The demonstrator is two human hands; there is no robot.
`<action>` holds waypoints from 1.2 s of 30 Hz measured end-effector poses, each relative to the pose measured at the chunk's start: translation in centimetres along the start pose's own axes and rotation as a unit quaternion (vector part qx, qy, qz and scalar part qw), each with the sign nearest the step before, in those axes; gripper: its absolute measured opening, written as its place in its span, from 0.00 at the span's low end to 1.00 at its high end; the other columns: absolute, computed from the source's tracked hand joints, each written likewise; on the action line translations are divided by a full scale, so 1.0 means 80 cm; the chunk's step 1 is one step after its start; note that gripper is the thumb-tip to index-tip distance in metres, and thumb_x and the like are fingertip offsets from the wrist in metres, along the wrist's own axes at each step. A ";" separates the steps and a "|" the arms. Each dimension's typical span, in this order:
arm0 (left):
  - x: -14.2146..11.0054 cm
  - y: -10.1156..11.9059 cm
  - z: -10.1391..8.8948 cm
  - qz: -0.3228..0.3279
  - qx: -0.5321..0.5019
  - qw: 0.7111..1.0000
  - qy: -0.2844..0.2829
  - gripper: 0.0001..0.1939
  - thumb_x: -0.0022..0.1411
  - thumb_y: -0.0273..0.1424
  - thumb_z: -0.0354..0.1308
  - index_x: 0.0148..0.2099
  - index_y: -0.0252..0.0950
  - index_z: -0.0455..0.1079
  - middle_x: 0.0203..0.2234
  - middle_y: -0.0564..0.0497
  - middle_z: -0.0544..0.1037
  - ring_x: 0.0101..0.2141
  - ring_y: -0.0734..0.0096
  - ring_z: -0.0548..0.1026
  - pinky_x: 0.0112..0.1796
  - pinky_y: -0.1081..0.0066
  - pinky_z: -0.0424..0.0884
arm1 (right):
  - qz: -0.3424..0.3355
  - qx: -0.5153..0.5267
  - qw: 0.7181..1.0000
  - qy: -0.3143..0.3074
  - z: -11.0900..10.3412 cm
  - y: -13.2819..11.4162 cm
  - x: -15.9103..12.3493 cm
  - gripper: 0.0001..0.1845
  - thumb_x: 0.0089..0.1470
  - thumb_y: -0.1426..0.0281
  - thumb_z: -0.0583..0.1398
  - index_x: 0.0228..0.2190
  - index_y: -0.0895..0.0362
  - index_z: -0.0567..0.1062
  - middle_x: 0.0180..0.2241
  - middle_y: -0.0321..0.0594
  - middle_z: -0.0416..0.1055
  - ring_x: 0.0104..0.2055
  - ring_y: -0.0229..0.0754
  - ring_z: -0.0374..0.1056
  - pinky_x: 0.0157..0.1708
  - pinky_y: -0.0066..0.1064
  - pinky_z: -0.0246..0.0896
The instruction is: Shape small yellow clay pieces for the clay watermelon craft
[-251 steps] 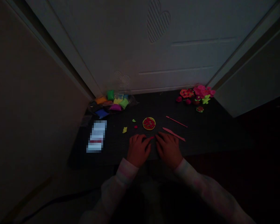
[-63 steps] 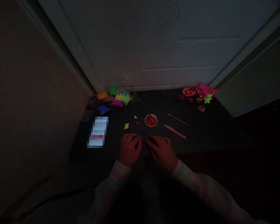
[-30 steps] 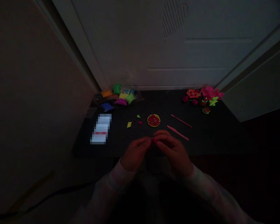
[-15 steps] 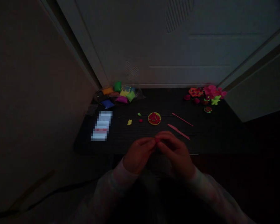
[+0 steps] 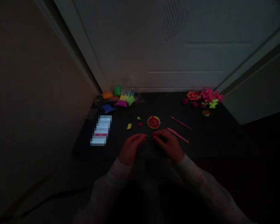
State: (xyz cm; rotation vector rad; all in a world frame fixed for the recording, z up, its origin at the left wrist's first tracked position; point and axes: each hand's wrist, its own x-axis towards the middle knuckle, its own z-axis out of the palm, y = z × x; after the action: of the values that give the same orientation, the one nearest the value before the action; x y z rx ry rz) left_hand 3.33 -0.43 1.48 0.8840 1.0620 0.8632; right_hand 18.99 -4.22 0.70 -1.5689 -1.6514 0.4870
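Observation:
My left hand [image 5: 130,148] hovers over the front of the dark table, thumb and fingers pinched together; whatever they hold is too small to make out. Across a narrow gap, my right hand [image 5: 170,145] is pinched too, with a dim bit of red clay at its fingertips. Just beyond them lies a small clay pizza [image 5: 153,122] with a yellow rim and red and green toppings. Left of it are a red clay ball [image 5: 140,124], a green clay scrap [image 5: 138,118] and a yellow clay piece [image 5: 129,126]. A pink plastic knife [image 5: 178,135] lies beside my right hand.
A thin pink modelling stick [image 5: 181,123] lies behind the knife. Bagged coloured clay packs [image 5: 121,102] sit at the back left, above a blurred bright phone-like screen [image 5: 101,130]. Finished clay figures [image 5: 207,96] cluster at the back right. A white door panel [image 5: 154,56] rises behind the table [image 5: 214,140].
My hands first rolled red clay low at the table, then rose and met around it. Now they have drawn apart, each still pinched. The pizza and tools stayed in place.

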 end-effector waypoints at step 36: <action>0.105 0.038 -0.024 0.269 0.519 0.809 0.066 0.12 0.54 0.26 0.53 0.42 0.34 0.72 0.38 0.46 0.74 0.41 0.63 0.69 0.45 0.62 0.64 | -0.013 -0.170 0.984 -0.043 0.017 0.027 0.002 0.08 0.50 0.70 0.57 0.35 0.55 0.73 0.35 0.41 0.71 0.38 0.44 0.64 0.40 0.37 0.55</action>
State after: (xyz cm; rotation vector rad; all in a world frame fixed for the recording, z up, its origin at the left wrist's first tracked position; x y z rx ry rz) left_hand 3.17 8.71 0.84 2.1554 1.4501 0.7650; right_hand 19.42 -3.43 -1.68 -1.7885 -1.8948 0.2691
